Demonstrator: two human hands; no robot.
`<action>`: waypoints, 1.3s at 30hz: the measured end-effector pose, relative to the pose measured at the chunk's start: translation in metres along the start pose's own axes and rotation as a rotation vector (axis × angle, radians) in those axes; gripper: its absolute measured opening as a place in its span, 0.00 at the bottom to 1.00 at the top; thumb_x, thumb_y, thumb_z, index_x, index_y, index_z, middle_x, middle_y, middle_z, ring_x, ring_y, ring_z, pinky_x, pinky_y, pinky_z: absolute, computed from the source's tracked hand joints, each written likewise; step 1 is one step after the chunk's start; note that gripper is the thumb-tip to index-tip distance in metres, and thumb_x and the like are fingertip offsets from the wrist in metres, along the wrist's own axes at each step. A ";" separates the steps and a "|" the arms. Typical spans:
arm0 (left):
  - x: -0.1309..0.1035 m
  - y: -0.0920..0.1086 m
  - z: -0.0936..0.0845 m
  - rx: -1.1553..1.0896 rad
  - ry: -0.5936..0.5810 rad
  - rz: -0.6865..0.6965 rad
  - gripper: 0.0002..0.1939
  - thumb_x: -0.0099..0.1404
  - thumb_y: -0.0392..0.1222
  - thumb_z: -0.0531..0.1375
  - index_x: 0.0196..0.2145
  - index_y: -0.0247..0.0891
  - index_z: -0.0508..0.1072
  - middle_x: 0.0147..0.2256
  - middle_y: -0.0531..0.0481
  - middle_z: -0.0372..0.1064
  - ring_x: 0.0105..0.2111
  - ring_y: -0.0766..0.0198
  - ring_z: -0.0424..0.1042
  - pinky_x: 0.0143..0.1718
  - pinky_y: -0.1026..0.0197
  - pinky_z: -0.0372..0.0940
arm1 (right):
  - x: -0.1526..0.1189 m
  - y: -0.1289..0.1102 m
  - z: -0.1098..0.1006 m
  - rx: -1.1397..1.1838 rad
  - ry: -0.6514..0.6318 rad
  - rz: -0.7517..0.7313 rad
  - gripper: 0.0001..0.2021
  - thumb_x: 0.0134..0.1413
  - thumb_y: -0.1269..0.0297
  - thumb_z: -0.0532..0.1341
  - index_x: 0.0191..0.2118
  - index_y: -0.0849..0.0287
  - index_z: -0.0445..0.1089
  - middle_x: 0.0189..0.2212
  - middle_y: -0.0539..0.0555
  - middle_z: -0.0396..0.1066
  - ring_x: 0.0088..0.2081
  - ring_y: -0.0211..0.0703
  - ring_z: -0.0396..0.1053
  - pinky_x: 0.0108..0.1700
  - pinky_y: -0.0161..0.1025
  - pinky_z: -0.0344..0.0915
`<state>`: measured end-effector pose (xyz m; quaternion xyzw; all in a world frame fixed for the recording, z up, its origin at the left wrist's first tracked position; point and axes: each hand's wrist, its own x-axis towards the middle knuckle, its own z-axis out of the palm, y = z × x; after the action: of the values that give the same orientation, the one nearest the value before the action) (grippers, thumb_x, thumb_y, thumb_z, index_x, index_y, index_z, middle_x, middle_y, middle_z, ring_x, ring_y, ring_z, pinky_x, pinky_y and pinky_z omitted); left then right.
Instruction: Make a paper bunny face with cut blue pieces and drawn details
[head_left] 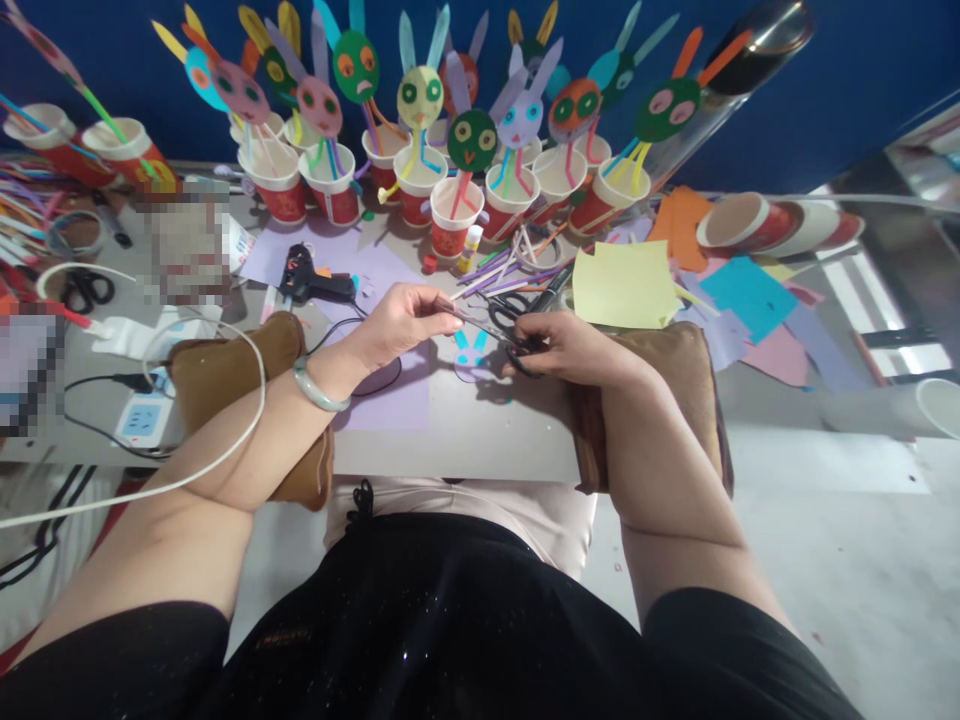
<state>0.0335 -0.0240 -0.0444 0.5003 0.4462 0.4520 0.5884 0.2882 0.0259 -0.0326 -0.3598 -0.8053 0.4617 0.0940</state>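
Observation:
My right hand (559,345) is wrapped round the black handles of a pair of scissors (534,362), whose blades point left toward my other hand. My left hand (409,325) is closed in a pinch at the blade tips; what its fingers hold is too small to make out. Beneath the blades, a purple paper rabbit face (471,365) with light blue ears and eyes lies on the table. A purple paper sheet (390,400) is under my left wrist. Just behind my hands lie coloured pipe cleaners (510,270) and a glue stick (470,248).
Several red paper cups (455,215) with paper rabbit heads line the back. A black glue gun (315,278) and cable lie left. Yellow paper (625,285) and a blue sheet (750,298) lie right. Brown cushions (675,390) support my forearms; a white power strip (146,415) sits far left.

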 end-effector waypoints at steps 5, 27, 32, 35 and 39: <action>0.001 -0.001 -0.001 0.009 0.001 0.020 0.11 0.49 0.43 0.73 0.28 0.35 0.79 0.26 0.52 0.76 0.28 0.66 0.75 0.36 0.61 0.70 | 0.002 0.002 0.002 0.021 0.000 -0.016 0.25 0.46 0.44 0.71 0.22 0.56 0.58 0.19 0.44 0.55 0.26 0.34 0.52 0.28 0.36 0.49; -0.001 0.005 0.004 -0.022 0.056 0.024 0.13 0.46 0.45 0.75 0.24 0.36 0.79 0.24 0.53 0.74 0.27 0.68 0.71 0.35 0.62 0.67 | 0.005 0.003 0.007 0.126 0.023 -0.001 0.24 0.44 0.49 0.73 0.21 0.57 0.61 0.17 0.43 0.59 0.24 0.32 0.53 0.25 0.34 0.50; -0.003 0.006 0.004 0.010 0.060 0.030 0.11 0.48 0.45 0.73 0.24 0.36 0.79 0.24 0.52 0.75 0.28 0.67 0.71 0.36 0.62 0.66 | 0.005 0.002 0.008 0.135 0.028 0.003 0.23 0.44 0.49 0.73 0.21 0.56 0.62 0.17 0.43 0.59 0.23 0.32 0.53 0.25 0.34 0.49; -0.003 0.006 0.004 -0.004 0.061 0.024 0.11 0.47 0.46 0.73 0.24 0.37 0.79 0.24 0.52 0.76 0.28 0.67 0.72 0.36 0.61 0.67 | 0.005 0.002 0.009 0.141 0.035 -0.015 0.23 0.44 0.50 0.73 0.21 0.56 0.60 0.17 0.43 0.58 0.23 0.31 0.53 0.25 0.34 0.49; -0.003 0.005 0.005 -0.045 0.070 0.013 0.11 0.46 0.45 0.74 0.25 0.37 0.80 0.24 0.53 0.76 0.28 0.67 0.72 0.37 0.61 0.68 | 0.006 0.003 0.009 0.150 0.037 -0.014 0.23 0.44 0.50 0.73 0.21 0.56 0.61 0.17 0.43 0.59 0.24 0.32 0.53 0.25 0.34 0.50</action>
<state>0.0374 -0.0272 -0.0384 0.4739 0.4530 0.4828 0.5806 0.2813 0.0245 -0.0409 -0.3545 -0.7690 0.5135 0.1389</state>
